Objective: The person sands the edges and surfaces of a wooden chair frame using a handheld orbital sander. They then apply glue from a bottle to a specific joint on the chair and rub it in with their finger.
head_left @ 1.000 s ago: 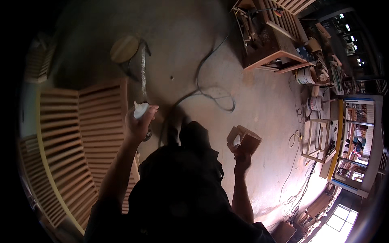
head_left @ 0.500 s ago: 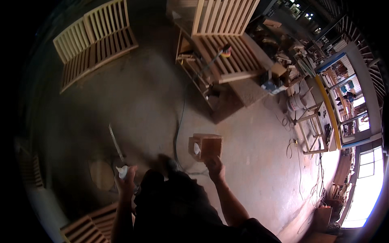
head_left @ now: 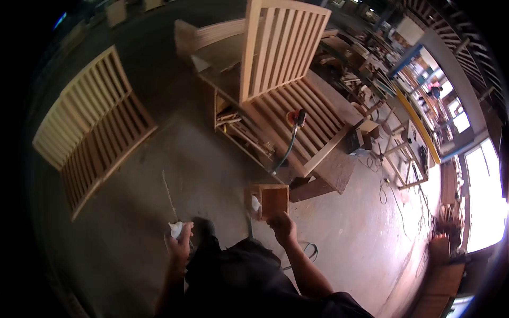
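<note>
A grey concrete floor [head_left: 344,228] spreads across the room, dim toward nine o'clock and washed with daylight at four. A slatted wooden bench [head_left: 95,130] stands between nine and ten o'clock; another slatted seat [head_left: 297,114] rests at about twelve on a worktable [head_left: 334,95]. Roof beams [head_left: 458,26] slope at two o'clock, above a wall opening [head_left: 445,100] edged by a yellow strip [head_left: 416,122]. A glaring window [head_left: 488,196] fills just past three.
</note>
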`<action>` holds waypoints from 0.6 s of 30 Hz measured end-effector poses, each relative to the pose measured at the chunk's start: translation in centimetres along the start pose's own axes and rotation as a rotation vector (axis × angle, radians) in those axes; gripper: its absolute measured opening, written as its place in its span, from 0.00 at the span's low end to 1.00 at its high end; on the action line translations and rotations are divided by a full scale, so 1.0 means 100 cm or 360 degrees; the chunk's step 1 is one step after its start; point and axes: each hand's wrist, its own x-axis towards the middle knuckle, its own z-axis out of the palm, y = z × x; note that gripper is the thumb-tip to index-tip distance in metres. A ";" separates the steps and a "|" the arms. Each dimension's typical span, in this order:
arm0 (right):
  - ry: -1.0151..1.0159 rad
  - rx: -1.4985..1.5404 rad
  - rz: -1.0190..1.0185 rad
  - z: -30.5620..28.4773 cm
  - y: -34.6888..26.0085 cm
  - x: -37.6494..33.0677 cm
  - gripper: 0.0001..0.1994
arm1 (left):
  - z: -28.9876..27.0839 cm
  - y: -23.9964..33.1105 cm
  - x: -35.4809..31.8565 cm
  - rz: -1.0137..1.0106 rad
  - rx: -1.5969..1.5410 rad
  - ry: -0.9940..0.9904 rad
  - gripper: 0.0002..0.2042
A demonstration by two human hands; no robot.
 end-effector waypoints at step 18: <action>-0.0357 0.0101 -0.0156 0.179 -0.114 0.347 0.13 | 0.046 0.028 0.337 0.0009 0.0012 -0.0156 0.16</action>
